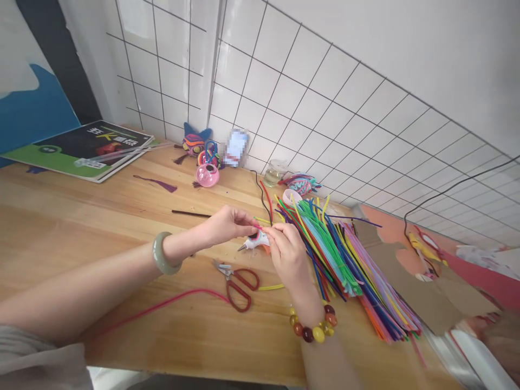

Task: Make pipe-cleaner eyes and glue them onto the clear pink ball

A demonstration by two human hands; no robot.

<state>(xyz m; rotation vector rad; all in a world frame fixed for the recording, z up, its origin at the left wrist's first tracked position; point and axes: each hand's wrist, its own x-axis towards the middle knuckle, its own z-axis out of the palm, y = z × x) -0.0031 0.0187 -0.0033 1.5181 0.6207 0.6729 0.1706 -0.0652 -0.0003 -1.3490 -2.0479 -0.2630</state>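
My left hand (231, 224), with a pale green bangle on its wrist, pinches one end of a small pink piece (259, 227). From the right, my right hand (287, 250), wearing a beaded bracelet, meets it with closed fingertips on the same piece. The fingers hide most of it. Just beneath the hands lies a white glue gun (254, 241), its metal tip pointing left. Red-handled scissors (239, 287) rest open on the table below. A long pink pipe cleaner (174, 299) curves leftward from the scissors.
Coloured pipe cleaners (337, 254) lie in bundles on the right. Behind stand a phone (236, 148), a glass jar (274, 173), a pink cup (207, 175) and colourful crafted figures (196, 142). A magazine (93, 151) lies far left. Another person's hand (483, 330) shows lower right, by cardboard (422, 292).
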